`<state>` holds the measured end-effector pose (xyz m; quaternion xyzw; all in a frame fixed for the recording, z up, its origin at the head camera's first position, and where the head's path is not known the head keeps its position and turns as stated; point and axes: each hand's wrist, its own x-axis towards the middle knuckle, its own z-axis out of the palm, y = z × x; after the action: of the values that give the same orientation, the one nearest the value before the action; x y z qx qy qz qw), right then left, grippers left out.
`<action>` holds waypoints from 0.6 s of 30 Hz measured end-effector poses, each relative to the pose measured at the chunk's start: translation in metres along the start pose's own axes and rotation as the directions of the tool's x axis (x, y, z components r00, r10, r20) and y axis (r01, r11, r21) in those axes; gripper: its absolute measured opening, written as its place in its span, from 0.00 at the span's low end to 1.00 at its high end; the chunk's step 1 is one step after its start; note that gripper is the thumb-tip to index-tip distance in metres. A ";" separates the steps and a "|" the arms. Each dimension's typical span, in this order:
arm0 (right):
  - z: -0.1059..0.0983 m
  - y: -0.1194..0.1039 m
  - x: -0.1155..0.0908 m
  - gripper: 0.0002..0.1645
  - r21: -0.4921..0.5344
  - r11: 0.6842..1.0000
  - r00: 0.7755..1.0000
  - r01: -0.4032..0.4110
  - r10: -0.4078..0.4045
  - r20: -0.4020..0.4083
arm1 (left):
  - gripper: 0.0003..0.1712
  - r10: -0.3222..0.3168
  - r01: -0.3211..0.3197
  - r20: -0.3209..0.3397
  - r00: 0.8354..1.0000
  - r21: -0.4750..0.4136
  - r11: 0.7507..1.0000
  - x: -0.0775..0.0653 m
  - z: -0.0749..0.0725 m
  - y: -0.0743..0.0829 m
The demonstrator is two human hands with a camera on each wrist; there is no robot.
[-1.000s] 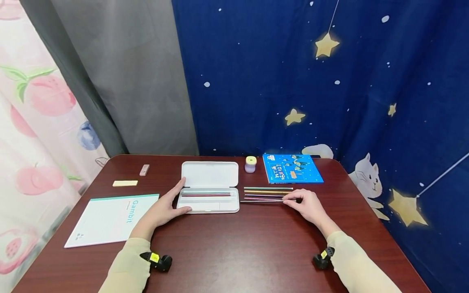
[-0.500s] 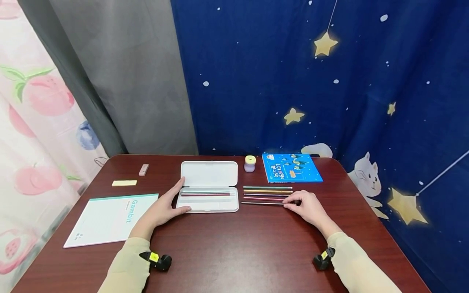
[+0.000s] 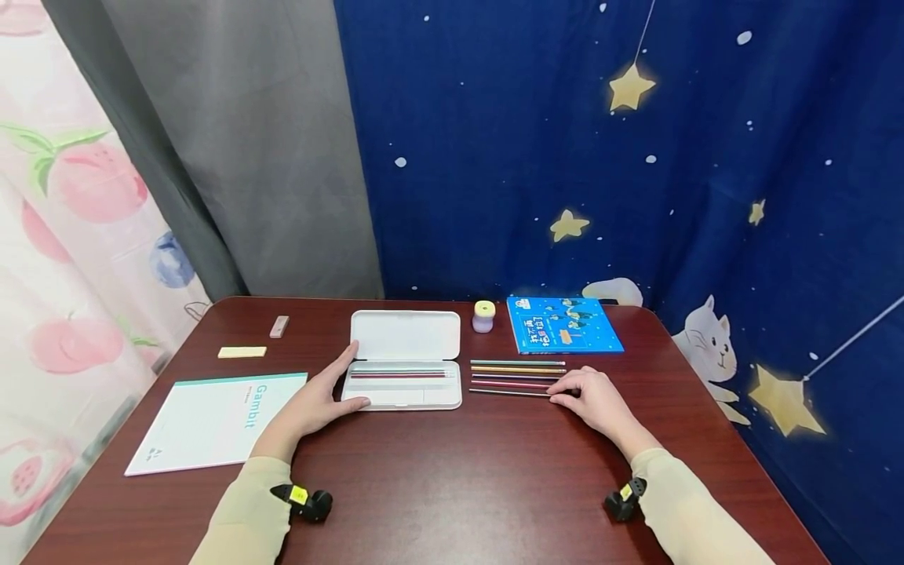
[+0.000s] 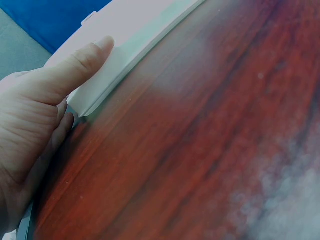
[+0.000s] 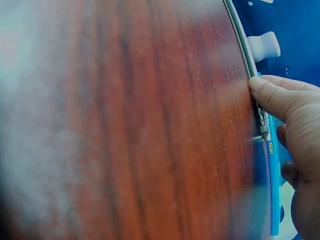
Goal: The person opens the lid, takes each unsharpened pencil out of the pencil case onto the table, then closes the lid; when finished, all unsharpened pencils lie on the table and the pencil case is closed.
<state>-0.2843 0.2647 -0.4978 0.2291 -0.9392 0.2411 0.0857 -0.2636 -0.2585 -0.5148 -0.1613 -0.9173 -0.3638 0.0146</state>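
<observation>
An opened white pencil case (image 3: 406, 335) lies mid-table, with a few pencils (image 3: 399, 375) in its rear compartment. My left hand (image 3: 311, 404) holds its left end, fingers by the hinge and thumb over the front corner; the left wrist view shows the thumb on the pale case (image 4: 130, 30). To the right of the case, several pencils (image 3: 519, 369) lie in parallel, side by side. The nearest, a dark pencil (image 3: 508, 393), has its right end pinched by my right hand (image 3: 596, 400). From the right wrist, its tip end (image 5: 263, 131) sticks out past my thumb.
A white notebook (image 3: 205, 428) lies left, beneath my left forearm in this view. Behind it are a cream strip (image 3: 242, 352) and a small pinkish block (image 3: 279, 326). A yellow-topped lilac pot (image 3: 483, 317) and a blue book (image 3: 565, 325) stand along the back.
My right hand has drawn the dark pencil slightly toward me and rightward, so it now lies apart from and parallel to the others. The left hand and the case have stayed put.
</observation>
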 end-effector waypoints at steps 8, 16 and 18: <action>-0.003 -0.002 0.001 0.10 -0.009 1.000 1.000 -0.003 0.003 -0.008 | 0.65 0.003 -0.003 0.002 1.000 0.001 1.000 0.002 0.000 0.000; 0.001 -0.014 0.008 0.12 0.106 0.993 0.996 -0.061 0.067 -0.051 | 0.64 0.006 -0.006 -0.002 1.000 0.001 1.000 0.001 0.000 0.000; 0.004 -0.019 0.012 0.14 0.120 0.990 0.996 -0.070 0.077 -0.049 | 0.65 0.004 -0.004 -0.002 1.000 -0.001 1.000 0.000 0.001 0.000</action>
<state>-0.2859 0.2436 -0.4903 0.1924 -0.9285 0.3052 0.0883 -0.2638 -0.2582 -0.5155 -0.1626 -0.9168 -0.3645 0.0160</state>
